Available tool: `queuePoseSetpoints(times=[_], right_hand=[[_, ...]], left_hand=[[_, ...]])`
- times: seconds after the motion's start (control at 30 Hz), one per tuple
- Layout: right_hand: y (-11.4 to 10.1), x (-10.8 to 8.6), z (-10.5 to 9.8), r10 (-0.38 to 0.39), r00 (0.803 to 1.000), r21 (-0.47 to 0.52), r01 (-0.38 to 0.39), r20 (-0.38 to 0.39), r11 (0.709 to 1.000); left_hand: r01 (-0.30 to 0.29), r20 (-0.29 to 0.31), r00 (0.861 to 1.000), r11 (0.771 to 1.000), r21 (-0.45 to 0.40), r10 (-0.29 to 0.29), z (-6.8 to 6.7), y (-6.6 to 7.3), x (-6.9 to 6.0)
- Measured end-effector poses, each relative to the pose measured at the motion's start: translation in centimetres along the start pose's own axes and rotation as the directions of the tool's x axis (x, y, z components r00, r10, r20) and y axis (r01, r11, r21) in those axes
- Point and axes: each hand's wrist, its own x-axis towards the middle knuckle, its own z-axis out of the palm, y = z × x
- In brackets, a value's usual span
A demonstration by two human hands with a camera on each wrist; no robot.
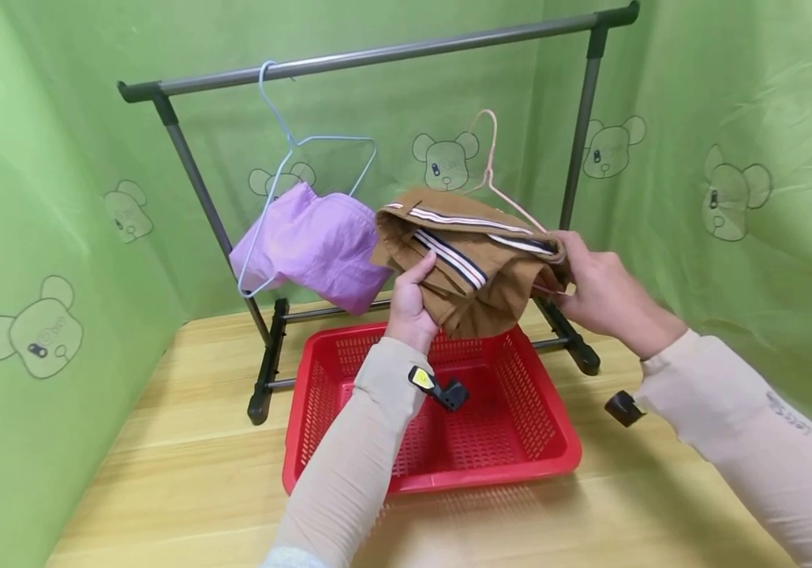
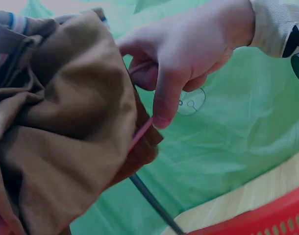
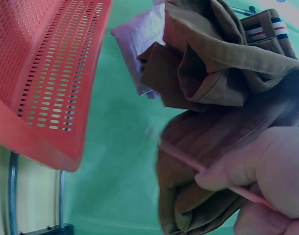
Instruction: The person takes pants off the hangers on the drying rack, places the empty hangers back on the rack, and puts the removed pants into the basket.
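Brown cloth [image 1: 498, 296] with striped trim is bunched in front of a pink hanger [image 1: 491, 170]. My left hand [image 1: 413, 308] grips the cloth's left part, thumb on top near the stripes. My right hand [image 1: 600, 292] is at its right edge; in the right wrist view the right hand [image 3: 267, 181] pinches the pink hanger bar [image 3: 184, 159] against the cloth [image 3: 223, 142]. The left wrist view shows the right hand [image 2: 188, 54] beside the cloth [image 2: 76, 112], with its thumb on the bar. Part of the hanger is hidden by the cloth.
A grey rack [image 1: 406, 52] stands behind. From its rail hangs a blue hanger [image 1: 285, 158] with purple cloth [image 1: 320, 244]. Below the hands, a red perforated basket [image 1: 484, 478] sits on the wooden surface [image 1: 185, 473]. Green curtains [image 1: 43, 197] surround the area.
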Motion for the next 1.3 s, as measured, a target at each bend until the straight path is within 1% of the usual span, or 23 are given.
queuePoseSetpoints(times=[0.13,0.2,0.27,0.37,0.47,0.6,0.7,0.87,1.0,1.17,1.3], right_hand=[[0.5,-0.3,0.2,0.028,0.999,0.005,-0.028,-0.021,1.0],[0.6,-0.4,0.1,0.053,0.998,-0.005,-0.053,-0.03,0.999],[0.5,-0.4,-0.1,0.073,0.997,-0.016,-0.074,-0.028,0.997],[0.5,-0.3,-0.3,0.119,0.993,-0.008,-0.119,0.005,0.993],[0.5,-0.3,-0.5,0.152,0.988,0.005,-0.152,0.031,0.988],[0.6,-0.2,-0.5,0.154,0.988,0.007,-0.154,0.023,0.988],[0.7,-0.1,-0.3,0.144,0.99,0.007,-0.144,0.015,0.99],[0.6,0.1,0.1,0.172,0.985,0.028,-0.173,0.032,0.985],[0.7,0.2,0.7,0.177,0.983,0.043,-0.178,0.04,0.983],[0.9,0.2,1.2,0.186,0.982,0.051,-0.187,0.033,0.981],[1.0,0.3,1.4,0.206,0.977,0.058,-0.209,0.055,0.976]], left_hand=[[0.004,0.046,0.999,1.0,0.016,-0.005,0.4,-0.1,-0.1],[0.006,0.054,0.999,1.0,0.009,-0.007,0.6,-0.1,0.0],[0.012,0.045,0.999,1.0,0.001,-0.012,0.7,-0.1,0.0],[0.014,0.018,1.0,1.0,-0.009,-0.014,0.6,-0.1,0.1],[0.018,0.011,1.0,1.0,-0.019,-0.018,0.4,-0.2,0.1],[0.007,0.017,1.0,1.0,-0.028,-0.007,0.2,0.0,0.2],[-0.011,0.01,1.0,1.0,-0.029,0.012,0.0,0.3,0.3],[-0.028,-0.008,1.0,0.999,-0.044,0.027,-0.6,1.0,0.2],[-0.032,-0.026,0.999,0.998,-0.056,0.031,-1.1,1.5,0.2],[-0.032,-0.024,0.999,0.998,-0.057,0.03,-1.6,2.0,0.1],[-0.021,-0.035,0.999,0.998,-0.065,0.019,-1.9,2.1,-0.1]])
